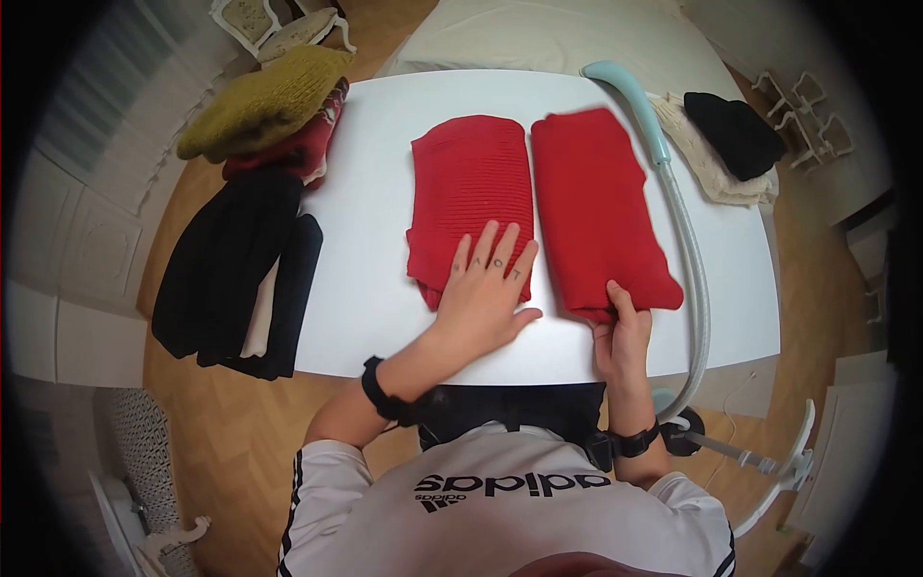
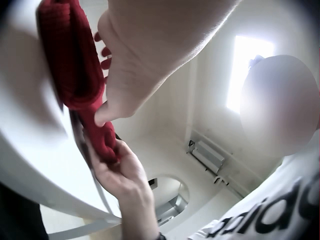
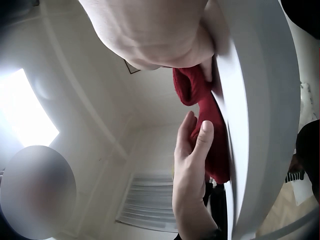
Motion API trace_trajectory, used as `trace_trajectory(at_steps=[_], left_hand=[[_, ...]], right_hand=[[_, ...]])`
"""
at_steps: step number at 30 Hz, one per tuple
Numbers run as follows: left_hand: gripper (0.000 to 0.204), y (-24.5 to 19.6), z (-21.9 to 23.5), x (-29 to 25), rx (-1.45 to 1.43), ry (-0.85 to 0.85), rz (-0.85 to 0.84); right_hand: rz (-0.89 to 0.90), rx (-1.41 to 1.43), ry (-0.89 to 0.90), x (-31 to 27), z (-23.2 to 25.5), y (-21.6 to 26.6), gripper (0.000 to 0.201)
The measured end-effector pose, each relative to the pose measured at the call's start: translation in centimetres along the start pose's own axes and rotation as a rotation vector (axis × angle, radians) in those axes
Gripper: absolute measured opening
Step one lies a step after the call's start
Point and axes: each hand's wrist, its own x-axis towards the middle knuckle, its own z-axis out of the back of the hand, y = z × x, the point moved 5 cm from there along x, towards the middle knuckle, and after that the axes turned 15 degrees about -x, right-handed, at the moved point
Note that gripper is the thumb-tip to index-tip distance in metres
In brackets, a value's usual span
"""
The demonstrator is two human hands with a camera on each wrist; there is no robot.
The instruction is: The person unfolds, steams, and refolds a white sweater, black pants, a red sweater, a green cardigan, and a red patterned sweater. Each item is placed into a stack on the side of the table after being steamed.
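Note:
Two folded red knit garments lie side by side on a white table. My left hand rests palm down on the near part of the ribbed left one, its fingers spread and straight. The right-hand one has a smoother knit. My right hand grips that one's near edge, thumb on top and the other fingers hidden underneath. In the left wrist view, the right hand cups a rounded red fold. The right wrist view has the left hand lying against red fabric.
A garment steamer's light-blue handle and grey hose run along the table's right side. Beyond it lie a cream knit and a black garment. Dark clothes and a mustard knit are piled on the left.

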Motion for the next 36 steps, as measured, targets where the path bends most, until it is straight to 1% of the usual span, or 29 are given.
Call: trace_trajectory(at_steps=[1,2,3,5,6,8,10,12,13,16,17,19,20,21,22,23,25,26,28,29,32,33,34,36], left_hand=[[0.08,0.3,-0.1,0.8,0.002,0.004,-0.01],[0.079,0.8,-0.3,1.3,0.05,0.049,0.04],[0.079,1.3,-0.6,1.7,0.099,0.095,0.089],[0.073,3.0,-0.4,2.5,0.116,0.062,0.152],[0.071,4.0,-0.1,2.8,0.141,0.028,0.169],[0.069,7.2,1.1,3.7,0.192,-0.002,0.207],[0.069,10.0,2.6,4.4,0.183,-0.006,0.24],[0.071,11.9,3.6,4.9,0.174,0.026,0.264],[0.074,12.1,4.2,5.3,0.165,0.071,0.291],[0.089,14.1,5.4,6.4,0.061,0.197,0.319],[0.089,15.0,6.1,7.0,0.065,0.197,0.311],[0.095,16.9,6.9,7.9,-0.019,0.283,0.364],[0.096,17.3,7.4,8.3,-0.032,0.308,0.378],[0.096,17.7,7.7,8.7,-0.032,0.296,0.395],[0.096,17.1,8.0,8.9,-0.031,0.286,0.412],[0.096,16.4,8.1,9.0,-0.026,0.289,0.405],[0.08,14.9,8.2,9.8,0.14,0.241,0.514],[0.08,14.3,7.2,9.9,0.144,0.239,0.51],[0.074,12.3,5.2,10.3,0.171,0.092,0.342],[0.066,10.0,5.0,10.1,0.205,0.039,0.37],[0.066,13.0,4.5,10.1,0.236,-0.023,0.65],[0.066,13.7,4.8,9.8,0.244,-0.039,0.665],[0.064,14.4,4.8,9.7,0.247,-0.021,0.677],[0.062,15.8,4.9,9.8,0.249,-0.01,0.692]], right_hand=[[-0.004,-0.009,0.028,0.0,0.3,-0.2,0.051],[-0.011,-0.016,0.052,-0.1,0.7,-0.3,0.05],[-0.009,-0.01,0.039,-0.1,1.0,-0.3,0.05],[-0.008,-0.002,0.11,-0.3,1.0,-0.3,0.048],[-0.005,0.004,0.096,-0.2,1.2,-0.4,0.048],[0.029,-0.012,0.161,-0.1,1.1,-0.6,0.052],[0.028,-0.006,0.157,0.1,1.0,-0.5,0.053],[0.031,-0.002,0.193,0.1,0.7,-0.4,0.051],[0.022,-0.009,0.203,0.2,0.6,-0.4,0.051],[0.048,-0.052,0.237,0.2,0.6,-0.6,0.053],[0.054,-0.047,0.233,0.3,0.7,-0.9,0.053],[0.124,-0.159,0.212,0.3,0.9,-1.0,0.051],[0.129,-0.156,0.207,0.2,0.9,-0.9,0.051],[0.146,-0.23,0.204,0.0,0.8,-0.8,0.05],[0.16,-0.303,0.2,-0.2,0.9,-0.8,0.05],[0.164,-0.298,0.195,-0.3,1.1,-0.9,0.05],[0.228,-0.483,0.198,-0.4,1.2,-0.7,0.048],[0.233,-0.479,0.197,-0.5,1.3,-0.7,0.048],[0.307,-0.633,0.158,-0.8,1.0,-0.3,0.047],[0.31,-0.626,0.172,-1.0,0.8,-0.2,0.047],[0.301,-0.541,0.246,-1.4,0.4,0.1,0.047],[0.323,-0.521,0.22,-1.5,0.5,0.1,0.047],[0.345,-0.502,0.189,-1.6,0.8,0.2,0.047],[0.341,-0.47,0.196,-1.5,0.8,0.1,0.048]])
